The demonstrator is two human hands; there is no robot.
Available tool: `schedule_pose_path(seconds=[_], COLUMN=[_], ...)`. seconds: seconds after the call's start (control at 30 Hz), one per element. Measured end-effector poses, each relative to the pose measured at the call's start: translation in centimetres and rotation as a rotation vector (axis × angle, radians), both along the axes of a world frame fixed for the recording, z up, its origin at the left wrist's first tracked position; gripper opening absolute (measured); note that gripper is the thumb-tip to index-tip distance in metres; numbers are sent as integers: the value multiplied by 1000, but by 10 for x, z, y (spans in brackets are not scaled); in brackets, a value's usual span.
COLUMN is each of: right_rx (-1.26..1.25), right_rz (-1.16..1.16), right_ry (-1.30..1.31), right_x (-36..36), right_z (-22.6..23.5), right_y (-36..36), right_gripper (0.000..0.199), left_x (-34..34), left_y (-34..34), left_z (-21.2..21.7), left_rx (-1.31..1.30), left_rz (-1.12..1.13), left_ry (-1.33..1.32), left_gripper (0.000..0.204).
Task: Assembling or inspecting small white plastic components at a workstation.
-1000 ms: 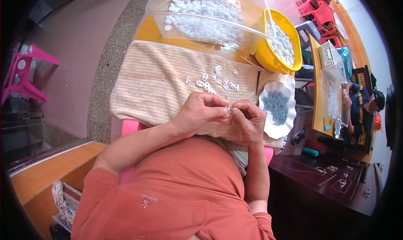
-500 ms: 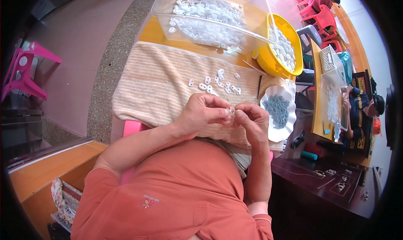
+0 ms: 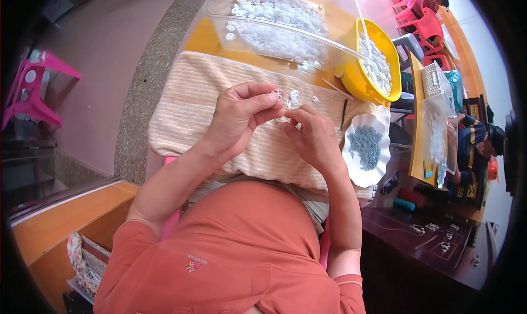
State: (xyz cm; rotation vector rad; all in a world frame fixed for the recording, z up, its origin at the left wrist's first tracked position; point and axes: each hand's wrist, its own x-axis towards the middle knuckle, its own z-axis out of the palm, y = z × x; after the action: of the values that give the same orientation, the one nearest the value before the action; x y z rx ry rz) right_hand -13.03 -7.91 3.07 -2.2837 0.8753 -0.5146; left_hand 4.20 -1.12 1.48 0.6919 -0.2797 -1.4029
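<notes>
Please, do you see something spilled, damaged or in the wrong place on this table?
Nothing stands out. A few white pieces lie loose on the towel, outside the clear box, but close to the right hand, so probably not spilled. The grey pieces lie inside their dish.

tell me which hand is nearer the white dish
Right. The right hand is just to the left of the white dish; the left hand is farther left, with the right hand between it and the dish.
</notes>
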Motion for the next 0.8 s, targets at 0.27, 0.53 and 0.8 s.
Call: schedule_pose_path(seconds=[0.27,0.53,0.8], right_rx=[-47,-60,497], right_rz=[-12,-36,-258], right_ry=[257,159,-312], right_x=[0,-6,-28], right_z=[2,-4,-18], right_y=[7,12,16], right_gripper=[17,14,11], left_x=[-2,-8,-16], left_y=[1,1,4], left_z=[-1,-5,-8], left_rx=[-2,20,54], left_rz=[-27,-40,-73], left_ry=[-13,-45,-39], left_gripper=[14,14,14])
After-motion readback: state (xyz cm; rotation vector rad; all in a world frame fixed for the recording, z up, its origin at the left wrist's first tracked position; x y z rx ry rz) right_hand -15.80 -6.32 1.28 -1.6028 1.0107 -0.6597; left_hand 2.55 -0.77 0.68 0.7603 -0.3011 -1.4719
